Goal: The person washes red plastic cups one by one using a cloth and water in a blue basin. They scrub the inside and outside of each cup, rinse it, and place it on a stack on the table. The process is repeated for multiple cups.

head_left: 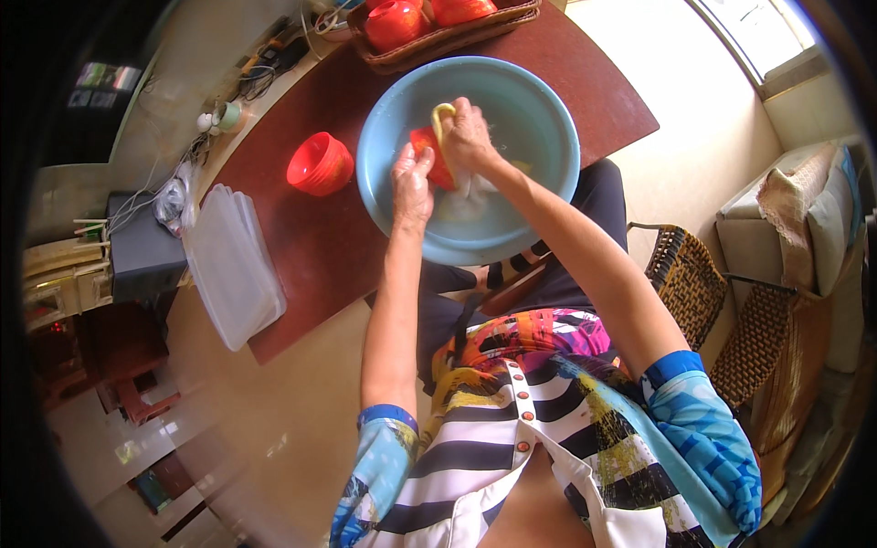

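A round blue plastic basin (541,233) with water in it stands on the dark red table in front of me. Over the water, my left hand (413,181) grips the near left side of a red bowl (425,140), thumb towards its rim. My right hand (469,137) holds a yellow-edged cloth (444,113) against the bowl, and the cloth's pale lower part hangs towards the water. The cloth and my right hand hide much of the bowl. Left of the basin, a stack of red bowls (320,164) lies tilted on the table.
At the table's far side, a brown woven tray (438,42) carries several red bowls. Translucent plastic lids (233,274) overlap the table's left edge (301,274). Cables and a power strip (264,65) run along the wall ledge. Woven chairs (685,281) stand at the right.
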### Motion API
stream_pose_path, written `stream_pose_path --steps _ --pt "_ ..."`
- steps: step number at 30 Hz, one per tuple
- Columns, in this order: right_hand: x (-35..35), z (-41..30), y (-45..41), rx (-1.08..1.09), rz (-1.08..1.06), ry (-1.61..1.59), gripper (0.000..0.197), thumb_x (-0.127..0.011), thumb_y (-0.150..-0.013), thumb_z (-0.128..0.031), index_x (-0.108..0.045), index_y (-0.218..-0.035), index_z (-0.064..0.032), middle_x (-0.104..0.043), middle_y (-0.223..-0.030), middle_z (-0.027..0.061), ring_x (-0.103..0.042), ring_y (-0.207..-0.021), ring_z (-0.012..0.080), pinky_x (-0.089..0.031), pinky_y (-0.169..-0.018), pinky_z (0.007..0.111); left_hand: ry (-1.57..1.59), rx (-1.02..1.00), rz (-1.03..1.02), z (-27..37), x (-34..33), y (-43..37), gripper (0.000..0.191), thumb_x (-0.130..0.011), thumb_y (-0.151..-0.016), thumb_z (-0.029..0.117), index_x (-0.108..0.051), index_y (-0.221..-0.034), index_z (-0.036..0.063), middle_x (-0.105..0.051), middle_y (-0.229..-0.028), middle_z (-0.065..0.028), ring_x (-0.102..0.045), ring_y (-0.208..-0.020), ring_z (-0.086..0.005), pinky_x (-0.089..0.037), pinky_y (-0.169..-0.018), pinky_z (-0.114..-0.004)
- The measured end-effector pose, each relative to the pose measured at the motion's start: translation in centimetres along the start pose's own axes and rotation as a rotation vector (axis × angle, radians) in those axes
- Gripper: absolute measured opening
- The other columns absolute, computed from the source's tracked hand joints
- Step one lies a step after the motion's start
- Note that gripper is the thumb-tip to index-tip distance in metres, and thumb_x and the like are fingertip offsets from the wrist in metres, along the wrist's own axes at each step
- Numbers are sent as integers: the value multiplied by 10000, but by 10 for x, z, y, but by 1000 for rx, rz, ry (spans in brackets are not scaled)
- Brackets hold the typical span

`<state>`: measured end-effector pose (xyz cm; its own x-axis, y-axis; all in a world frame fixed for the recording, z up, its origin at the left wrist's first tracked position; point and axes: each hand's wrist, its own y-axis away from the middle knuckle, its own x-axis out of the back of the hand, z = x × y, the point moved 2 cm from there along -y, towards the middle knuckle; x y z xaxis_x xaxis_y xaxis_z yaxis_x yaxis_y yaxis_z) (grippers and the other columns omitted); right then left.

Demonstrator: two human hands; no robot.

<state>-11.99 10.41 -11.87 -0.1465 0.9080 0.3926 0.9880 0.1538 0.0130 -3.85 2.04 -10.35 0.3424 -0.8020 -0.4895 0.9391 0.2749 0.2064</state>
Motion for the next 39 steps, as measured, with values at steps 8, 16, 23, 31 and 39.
stream_pose_path --steps 8,16,23,31,39 --pt "15 -5 17 20 -43 82 271 -547 -833 -276 -563 -994 -59 -502 -1027 227 -522 -968 401 -446 -834 442 182 -25 103 -4 21 -4 254 -458 -896 29 -462 -1145 -17 -537 -1083 -123 -543 -969 -216 -445 -884 -348" --pt "44 -3 8 277 -465 5 260 -575 -711 -45 -645 -960 -71 -627 -881 180 -600 -851 348 -491 -756 390 165 -3 33 0 18 -7 295 -430 -923 70 -419 -1204 -18 -509 -1162 -155 -521 -1071 -259 -406 -956 -411" --pt "57 -10 6 338 -564 682 246 -522 -762 -215 -657 -937 -108 -566 -971 169 -534 -959 316 -459 -789 397 -102 -178 101 -1 11 -5 249 -510 -889 65 -499 -1100 -66 -585 -1015 -113 -552 -928 -152 -430 -846 -268" --pt "46 -1 43 538 -413 1063 529 -486 -821 -309 -384 -1330 -206 -232 -1388 158 -321 -1206 440 -332 -913 618 -1246 -515 128 -5 -3 3 337 -600 -788 72 -561 -1113 -8 -596 -981 -201 -588 -897 -353 -470 -780 -383" --pt "48 31 -6 163 -464 362 395 -538 -785 -202 -524 -1177 -155 -417 -1212 226 -452 -1085 425 -430 -896 439 -1996 -504 -170 -25 -16 11 139 -499 -738 51 -629 -769 90 -641 -819 -73 -572 -818 -256 -384 -729 -416"
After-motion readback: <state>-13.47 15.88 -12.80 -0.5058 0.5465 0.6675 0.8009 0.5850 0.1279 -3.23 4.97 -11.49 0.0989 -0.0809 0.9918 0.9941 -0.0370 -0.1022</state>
